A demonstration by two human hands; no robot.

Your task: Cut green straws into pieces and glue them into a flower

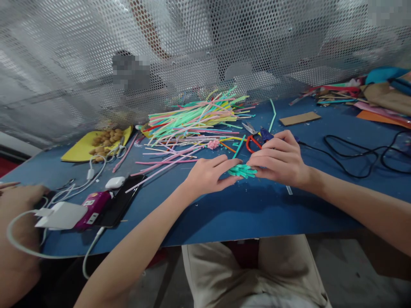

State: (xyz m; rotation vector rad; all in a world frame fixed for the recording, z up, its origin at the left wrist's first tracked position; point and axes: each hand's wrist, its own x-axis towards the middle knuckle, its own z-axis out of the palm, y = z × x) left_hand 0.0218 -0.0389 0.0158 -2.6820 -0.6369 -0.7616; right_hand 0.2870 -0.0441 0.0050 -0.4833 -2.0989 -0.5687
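Above the blue table, my left hand (213, 174) and my right hand (281, 160) meet around a small bundle of short teal pipe-cleaner pieces (243, 171). Thumb and fingers of the left pinch its left side; the right hand's fingertips close on its right side. Just beyond the hands lie red-handled scissors (253, 143) and a dark blue tool (266, 134), probably a glue gun, with a black cord. A small pink fluffy cluster (213, 144) rests beside the loose sticks. My right fingers partly hide the bundle.
Many pastel pipe cleaners (199, 115) are heaped at the back against a perforated metal screen (205, 55). Left are a black phone (120, 205), a purple power strip (93, 209), white cables and another person's arm (22, 214). A cardboard strip (300, 119) lies right.
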